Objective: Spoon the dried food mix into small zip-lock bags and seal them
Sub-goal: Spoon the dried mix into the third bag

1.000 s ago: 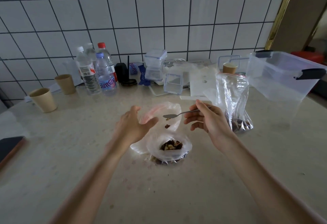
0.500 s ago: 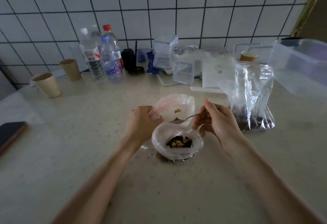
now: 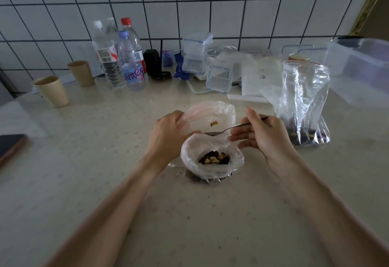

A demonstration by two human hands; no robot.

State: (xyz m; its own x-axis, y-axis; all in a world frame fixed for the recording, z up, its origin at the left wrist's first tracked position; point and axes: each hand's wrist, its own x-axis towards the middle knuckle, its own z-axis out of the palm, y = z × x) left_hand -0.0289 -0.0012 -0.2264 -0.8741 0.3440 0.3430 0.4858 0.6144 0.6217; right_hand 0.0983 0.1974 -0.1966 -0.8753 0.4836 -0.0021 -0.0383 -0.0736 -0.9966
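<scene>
A rolled-down plastic bag point(image 3: 211, 168) of dark and pale dried mix stands on the counter in front of me. Just behind it my left hand point(image 3: 166, 135) grips the left edge of a small clear zip-lock bag point(image 3: 212, 115), holding it open; a few bits of mix lie inside. My right hand point(image 3: 263, 138) pinches a metal spoon point(image 3: 223, 130) by the handle. Its bowl points left, between the two bags, at the small bag's mouth. A taller clear bag point(image 3: 303, 102) with dark mix at its bottom stands to the right.
Water bottles point(image 3: 130, 60), two paper cups point(image 3: 52, 90), small clear boxes point(image 3: 219, 76) and white packets line the tiled wall. A large clear storage bin point(image 3: 362, 66) sits at the right. A dark phone point(image 3: 10, 146) lies at the left edge.
My left hand went from open beside the small bag to gripping its edge. The spoon came down from above the bags to the small bag's mouth, and bits of mix now lie inside.
</scene>
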